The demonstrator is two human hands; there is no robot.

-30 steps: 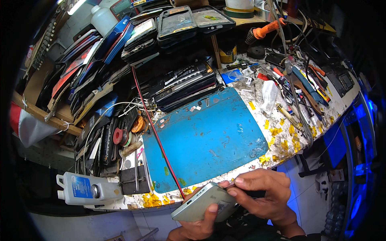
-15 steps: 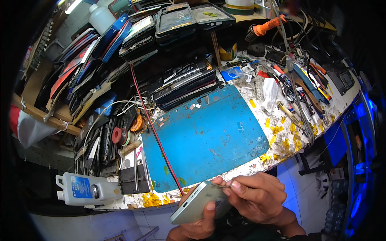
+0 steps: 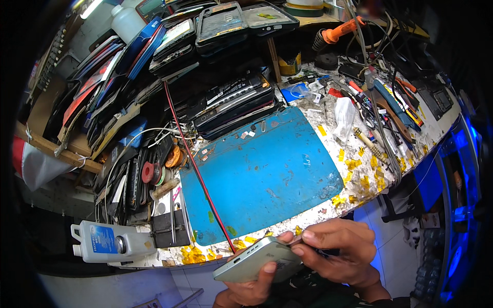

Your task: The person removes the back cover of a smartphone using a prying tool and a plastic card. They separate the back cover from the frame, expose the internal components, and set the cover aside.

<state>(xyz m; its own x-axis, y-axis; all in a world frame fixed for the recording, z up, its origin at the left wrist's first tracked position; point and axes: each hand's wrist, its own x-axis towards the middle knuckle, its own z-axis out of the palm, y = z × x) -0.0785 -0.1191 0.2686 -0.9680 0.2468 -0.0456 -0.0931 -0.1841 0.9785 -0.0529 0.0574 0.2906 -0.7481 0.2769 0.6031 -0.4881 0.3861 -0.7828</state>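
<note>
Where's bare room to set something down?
The blue rectangular mat is bare mid-surface, between the thin red-and-black cable and yellow tape scraps. Crowded: behind, stacked flat black devices; right, colourful long-handled tools.

Around the blue mat's (image 3: 262,182) middle we can pass freely; a red-black cable (image 3: 194,164) bars nine o'clock, stacked devices (image 3: 233,105) eleven, tools (image 3: 396,106) two.

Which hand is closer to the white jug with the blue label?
Left: the left hand, holding the phone, is right of the jug; the right hand is farther right, beside the phone.
</note>
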